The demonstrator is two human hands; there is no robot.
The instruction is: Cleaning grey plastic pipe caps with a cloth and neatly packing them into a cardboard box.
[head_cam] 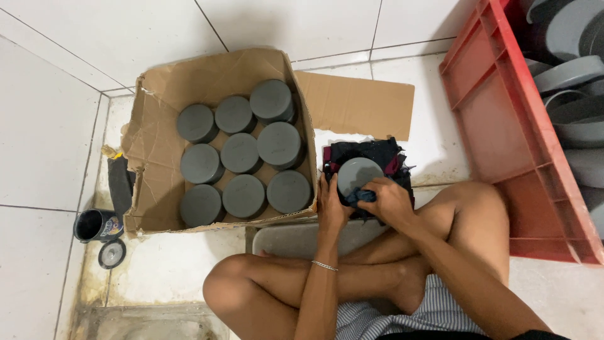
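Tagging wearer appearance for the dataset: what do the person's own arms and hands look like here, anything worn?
Both arms are bare, with no sleeves in view and no gloves. The left hand has a thin silver-coloured chain bracelet at the wrist. The right hand shows no bracelet, watch or ring that can be made out. Any finer marks are too small to tell.

Place: an informal workshop or small production corner, worked at floor level.
Floor: white tiles point(75, 145) with stained, grimy grout near the lower left.
Stock: a torn cardboard box point(151, 135) packed with identical grey round caps point(240, 153) in rows.
Bulk storage: a red plastic crate point(503, 132) holding more grey round parts point(569, 72).
Supplies: a small open black can point(95, 225) with its lid point(112, 254) beside it.
Seating: the person sits cross-legged on the floor.
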